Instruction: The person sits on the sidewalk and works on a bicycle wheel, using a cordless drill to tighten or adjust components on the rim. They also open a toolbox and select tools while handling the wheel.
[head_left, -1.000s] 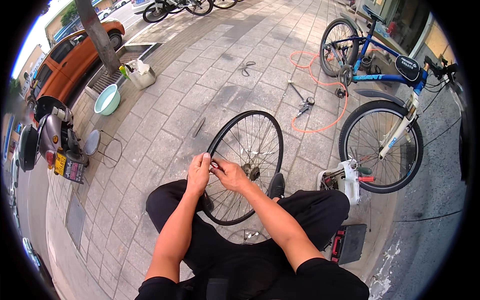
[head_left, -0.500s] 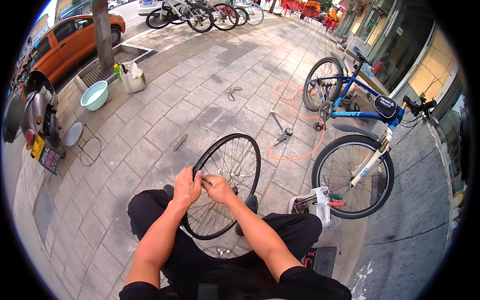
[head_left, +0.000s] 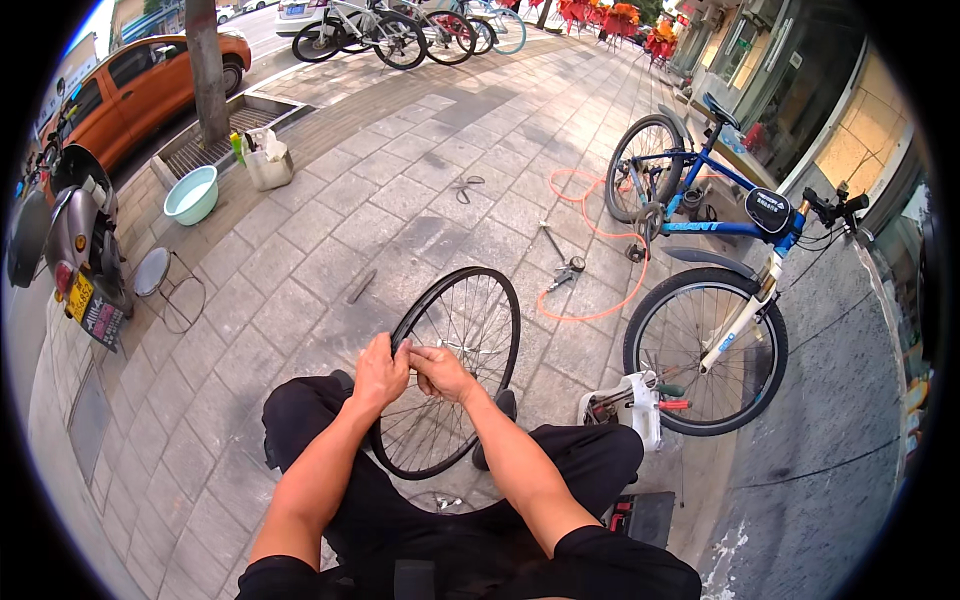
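Grey paving slabs [head_left: 330,250] run across an open pavement, and it is a busy stretch. An orange car [head_left: 130,85] stands at the kerb on the left beside a tree trunk [head_left: 205,65], with a pale green basin [head_left: 191,194] and a white bucket [head_left: 266,163] near its base. A scooter [head_left: 70,245] is parked at the left edge. To the right a blue and white bicycle [head_left: 715,225] stands upright, an orange hose [head_left: 600,265] looped on the slabs next to it, and a small white box of tools [head_left: 625,410] by its front tyre.

The bare bicycle wheel [head_left: 455,375] stands on edge between the seated person's knees (black rim, thin silver spokes, hub visible in the middle), leaning slightly and resting on the ground.

The left hand [head_left: 380,372] is closed over the rim at its upper left. The right hand [head_left: 440,372] sits just beside it, fingers pinched together at the spokes near the rim; what they pinch is too small to tell.
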